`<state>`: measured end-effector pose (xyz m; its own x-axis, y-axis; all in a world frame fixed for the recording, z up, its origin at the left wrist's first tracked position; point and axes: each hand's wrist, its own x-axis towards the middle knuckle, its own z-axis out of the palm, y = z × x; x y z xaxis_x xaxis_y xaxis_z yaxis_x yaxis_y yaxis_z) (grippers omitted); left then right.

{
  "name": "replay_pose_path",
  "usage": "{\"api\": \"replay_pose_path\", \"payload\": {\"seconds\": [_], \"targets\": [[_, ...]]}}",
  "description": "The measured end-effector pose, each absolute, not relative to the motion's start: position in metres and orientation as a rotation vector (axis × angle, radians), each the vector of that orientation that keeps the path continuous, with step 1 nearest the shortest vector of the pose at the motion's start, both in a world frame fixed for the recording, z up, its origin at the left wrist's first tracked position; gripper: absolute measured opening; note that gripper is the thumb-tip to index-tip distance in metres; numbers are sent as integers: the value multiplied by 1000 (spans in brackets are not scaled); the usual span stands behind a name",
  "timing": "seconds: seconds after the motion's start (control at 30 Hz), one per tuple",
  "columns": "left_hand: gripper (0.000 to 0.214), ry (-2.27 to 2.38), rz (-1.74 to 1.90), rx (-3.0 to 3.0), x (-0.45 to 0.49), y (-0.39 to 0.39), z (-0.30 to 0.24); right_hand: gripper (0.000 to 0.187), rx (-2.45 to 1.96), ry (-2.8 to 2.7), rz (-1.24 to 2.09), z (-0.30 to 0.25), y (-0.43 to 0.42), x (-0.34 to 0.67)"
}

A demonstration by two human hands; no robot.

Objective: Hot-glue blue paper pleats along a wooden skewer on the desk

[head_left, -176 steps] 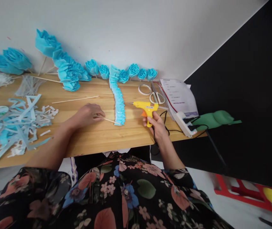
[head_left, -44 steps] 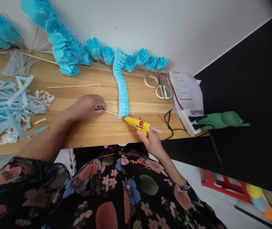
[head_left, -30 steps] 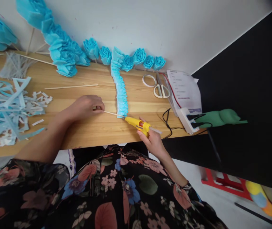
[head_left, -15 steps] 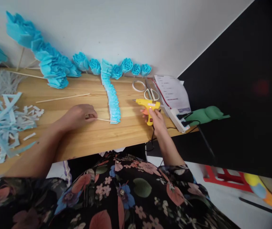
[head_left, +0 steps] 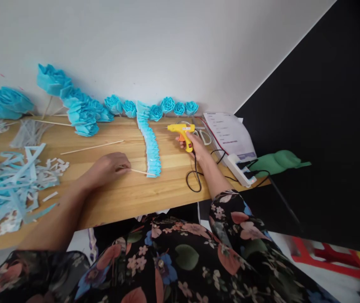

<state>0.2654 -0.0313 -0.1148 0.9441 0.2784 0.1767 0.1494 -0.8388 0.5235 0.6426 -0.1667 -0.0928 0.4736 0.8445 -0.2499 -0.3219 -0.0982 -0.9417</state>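
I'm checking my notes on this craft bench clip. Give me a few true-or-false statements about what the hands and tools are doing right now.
The right hand holds a yellow glue gun. True.
The left hand lies flat on the paper scraps. False: it pinches a thin stick; the scraps lie apart, to its left.
The glue gun's nozzle touches the stick. False: the gun is up by the scissors, well apart from the stick.
The stick's far end meets the folded blue paper strip. True.
Black plugs sit in the power strip. True.
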Motion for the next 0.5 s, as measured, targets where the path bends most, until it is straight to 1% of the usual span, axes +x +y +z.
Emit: {"api": "replay_pose_path", "payload": {"seconds": [0.27, 0.5], "targets": [[35, 355, 290, 2510, 260, -33, -101, 29, -1289, -463, 1006, -103, -172, 648], [25, 508, 273, 2414, 262, -40, -95, 34, -1306, -476, 967, -104, -169, 646]]}}
